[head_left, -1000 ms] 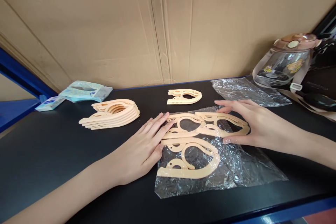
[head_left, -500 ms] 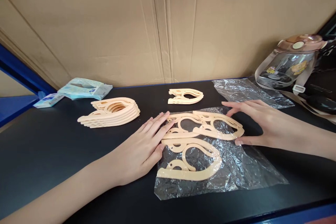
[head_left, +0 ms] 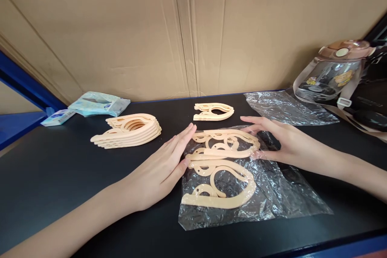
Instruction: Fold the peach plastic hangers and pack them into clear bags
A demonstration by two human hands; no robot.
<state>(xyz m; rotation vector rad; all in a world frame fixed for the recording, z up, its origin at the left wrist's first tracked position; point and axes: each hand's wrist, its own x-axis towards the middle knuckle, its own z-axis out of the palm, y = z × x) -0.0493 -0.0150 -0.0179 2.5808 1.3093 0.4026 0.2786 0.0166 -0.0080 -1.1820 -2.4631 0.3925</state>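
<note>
Peach folding hangers lie folded with a clear plastic bag (head_left: 290, 197). The near hanger (head_left: 238, 200) lies flat, its curved end to the right. Behind it, a second hanger (head_left: 242, 154) overlaps another one, mostly covered. My right hand (head_left: 282, 139) holds the second hanger's rounded end between thumb and fingers. My left hand (head_left: 161, 169) lies with its fingers stretched out along the left ends of these hangers, touching them. Whether every hanger is inside the bag I cannot tell. A stack of folded hangers (head_left: 130, 139) sits to the left, and a small folded hanger pile (head_left: 211, 117) behind.
Another clear bag (head_left: 284, 109) lies flat at the back right, beside a strapped water bottle (head_left: 335, 74). Blue tissue packs (head_left: 96, 105) are at the back left. A cardboard wall (head_left: 136, 36) rises behind the black table (head_left: 45, 181).
My right hand has moved left, sliding the second hanger leftward so that it overlaps the one beside it much more. My left hand's fingers have drawn slightly back from the hangers.
</note>
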